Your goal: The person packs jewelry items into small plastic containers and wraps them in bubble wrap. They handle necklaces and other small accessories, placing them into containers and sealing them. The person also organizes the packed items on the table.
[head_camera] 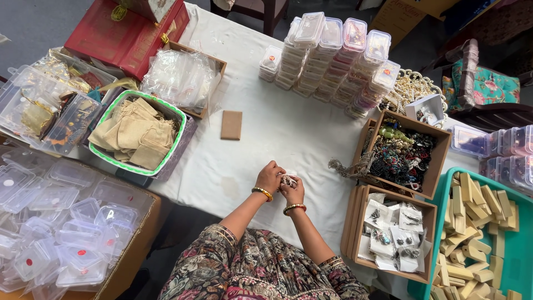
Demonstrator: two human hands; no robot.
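Observation:
My left hand (270,177) and my right hand (292,190) meet over the white tablecloth (261,128), both pinched on a small clear plastic pouch (288,179) with something dark and metallic in it. A bangle circles each wrist. To the right stands a brown box (392,233) of several filled clear pouches. Behind it an open cardboard box (403,153) holds a tangle of beaded jewellery.
Stacks of small clear lidded boxes (333,55) stand at the back. A green-rimmed basket (136,134) holds beige cloth bags, a carton (183,78) holds empty pouches. A small brown card (231,124) lies flat. Clear boxes (61,222) fill a carton left; a teal tray (477,233) holds wooden blocks.

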